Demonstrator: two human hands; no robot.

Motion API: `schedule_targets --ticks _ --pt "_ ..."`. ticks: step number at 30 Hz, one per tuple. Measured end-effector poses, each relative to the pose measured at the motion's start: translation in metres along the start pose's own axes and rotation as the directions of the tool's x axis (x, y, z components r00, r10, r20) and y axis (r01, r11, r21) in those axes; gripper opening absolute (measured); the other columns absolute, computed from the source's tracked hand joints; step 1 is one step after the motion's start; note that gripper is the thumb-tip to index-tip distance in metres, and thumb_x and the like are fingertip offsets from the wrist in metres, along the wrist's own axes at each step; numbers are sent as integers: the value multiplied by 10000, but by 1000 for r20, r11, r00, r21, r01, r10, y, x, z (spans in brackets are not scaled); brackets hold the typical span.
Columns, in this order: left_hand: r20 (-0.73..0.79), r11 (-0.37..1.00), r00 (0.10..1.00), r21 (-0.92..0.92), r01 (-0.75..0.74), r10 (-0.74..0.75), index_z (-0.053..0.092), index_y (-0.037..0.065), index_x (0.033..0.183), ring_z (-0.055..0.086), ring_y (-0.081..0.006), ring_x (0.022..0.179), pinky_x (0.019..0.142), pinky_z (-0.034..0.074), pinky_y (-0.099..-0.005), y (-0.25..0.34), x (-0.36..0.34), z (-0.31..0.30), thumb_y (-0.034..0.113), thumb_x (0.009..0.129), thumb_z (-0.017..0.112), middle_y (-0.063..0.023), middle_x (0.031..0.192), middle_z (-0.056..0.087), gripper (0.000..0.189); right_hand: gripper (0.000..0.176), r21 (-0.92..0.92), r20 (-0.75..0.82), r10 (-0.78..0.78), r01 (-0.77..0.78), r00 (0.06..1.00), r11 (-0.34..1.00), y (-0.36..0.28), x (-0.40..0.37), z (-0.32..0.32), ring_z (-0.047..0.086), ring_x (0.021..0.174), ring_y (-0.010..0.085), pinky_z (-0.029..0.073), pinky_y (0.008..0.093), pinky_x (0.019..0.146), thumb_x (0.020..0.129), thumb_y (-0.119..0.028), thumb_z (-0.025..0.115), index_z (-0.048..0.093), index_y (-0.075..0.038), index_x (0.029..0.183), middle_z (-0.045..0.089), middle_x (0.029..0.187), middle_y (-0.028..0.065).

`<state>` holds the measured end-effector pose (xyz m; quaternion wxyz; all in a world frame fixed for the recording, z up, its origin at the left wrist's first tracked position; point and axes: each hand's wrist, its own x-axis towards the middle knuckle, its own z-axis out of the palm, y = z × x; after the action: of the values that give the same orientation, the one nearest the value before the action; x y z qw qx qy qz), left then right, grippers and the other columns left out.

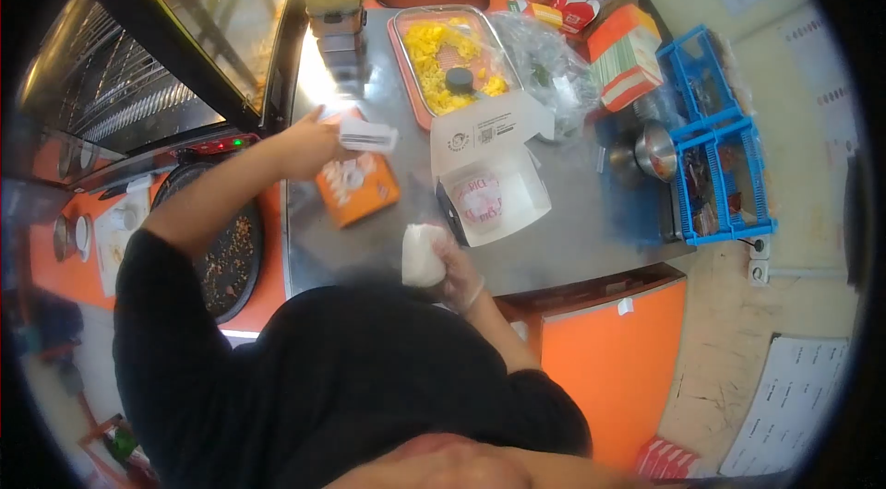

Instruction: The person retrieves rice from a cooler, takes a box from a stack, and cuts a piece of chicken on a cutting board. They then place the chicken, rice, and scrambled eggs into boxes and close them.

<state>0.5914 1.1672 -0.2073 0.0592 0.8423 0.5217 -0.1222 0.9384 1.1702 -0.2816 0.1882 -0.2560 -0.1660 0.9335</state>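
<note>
My left hand (312, 148), smeared a little by motion, is closed at the edge of an orange cardboard box (358, 189) with white print. A white flap or folded piece of paper (367, 136) sticks out beside its fingers. My right hand (454, 275), in a clear plastic glove, is wrapped round a white bundle (423, 256) close to my body. Just beyond the right hand, an open white carton (517, 212) stands on the steel counter with its printed lid raised. Inside it lies a paper-wrapped bundle (482, 200) marked "RICE".
A tray of yellow food (432, 41) with a dark round knob sits behind the carton. Farther right are a clear plastic bag (554, 65), a metal bowl (653, 152) and blue baskets (720, 152). A round dark pan (221, 258) and a glass-fronted cabinet (212, 9) stand left.
</note>
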Motion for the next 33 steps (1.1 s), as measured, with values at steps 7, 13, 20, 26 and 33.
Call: schedule_targets --ticks 7,13,20,26,33 --pt "-38 563 614 -448 695 -789 215 -132 1371 556 -430 988 886 429 -435 139 -14 25 275 810 611 -273 986 601 799 550 -192 25 29 -24 999 981 -18 -25 2 600 929 206 544 371 769 785 -216 723 436 -102 1239 579 1050 78" --pt "105 445 588 -554 704 -802 129 -136 1383 496 -434 1098 952 387 -458 189 -38 8 337 745 658 -317 1129 530 954 548 -182 113 -11 32 994 983 -36 -40 12 605 913 195 543 355 768 779 -219 735 446 -95 1228 579 1046 77" --pt "263 420 547 -412 809 -795 176 -14 1430 295 -404 1297 1045 191 -630 225 -43 2 351 706 630 -257 1389 324 929 565 -243 155 -50 87 987 966 -49 -66 5 605 906 190 547 348 755 772 -248 746 448 -89 1225 583 1034 71" --pt "270 761 826 -325 562 -495 263 70 1428 255 -392 1319 941 216 -739 254 -51 62 429 773 614 -167 1399 362 825 585 -270 139 -138 171 981 948 -65 -104 3 606 893 192 550 345 751 765 -258 750 440 -100 1235 578 1023 70" --pt "55 742 808 -362 564 -587 291 89 1413 338 -400 1262 865 300 -699 256 -42 32 409 759 647 -186 1283 463 811 543 -254 131 -288 313 949 915 -75 -128 -8 591 934 206 545 361 775 818 -269 679 409 -109 1261 552 1071 92"
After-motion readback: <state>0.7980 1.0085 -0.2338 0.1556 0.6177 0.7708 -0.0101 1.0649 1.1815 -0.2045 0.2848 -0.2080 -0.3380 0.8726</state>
